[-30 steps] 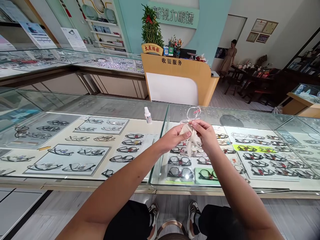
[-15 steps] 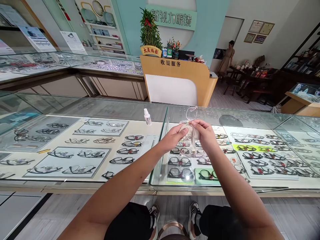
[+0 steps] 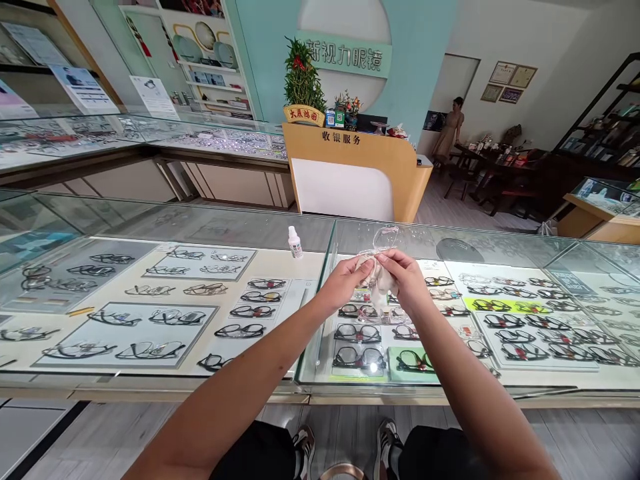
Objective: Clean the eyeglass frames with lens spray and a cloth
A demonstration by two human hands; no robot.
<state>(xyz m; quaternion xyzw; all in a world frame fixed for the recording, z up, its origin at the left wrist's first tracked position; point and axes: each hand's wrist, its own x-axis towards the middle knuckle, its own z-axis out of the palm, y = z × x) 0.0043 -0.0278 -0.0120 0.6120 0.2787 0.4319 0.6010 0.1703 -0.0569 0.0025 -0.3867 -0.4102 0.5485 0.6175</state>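
My left hand [image 3: 347, 279] and my right hand [image 3: 407, 277] meet over the glass counter, both closed. Between them they pinch a crumpled whitish cloth [image 3: 382, 283] that hangs down from the fingers. The cloth is wrapped around part of a pair of eyeglasses [image 3: 388, 235] with a thin, clear, pinkish frame. One thin loop of the frame sticks up beyond my fingertips; the lenses are mostly hidden by cloth and fingers. Left of my hands, a small white bottle [image 3: 295, 243] stands upright on the counter.
Under the glass of the display counter [image 3: 311, 399] lie rows of spectacle frames [image 3: 357, 333]. Ahead stands a wooden cashier desk [image 3: 353, 150] with plants on it. Another display case [image 3: 220, 141] runs along the left. A person [image 3: 449, 133] stands at the back right near a dark table.
The view has tilted up a little, so the scene sits lower. My hands stay together on the cloth and eyeglasses, with the fingers slightly shifted. The bottle has not moved on the counter.
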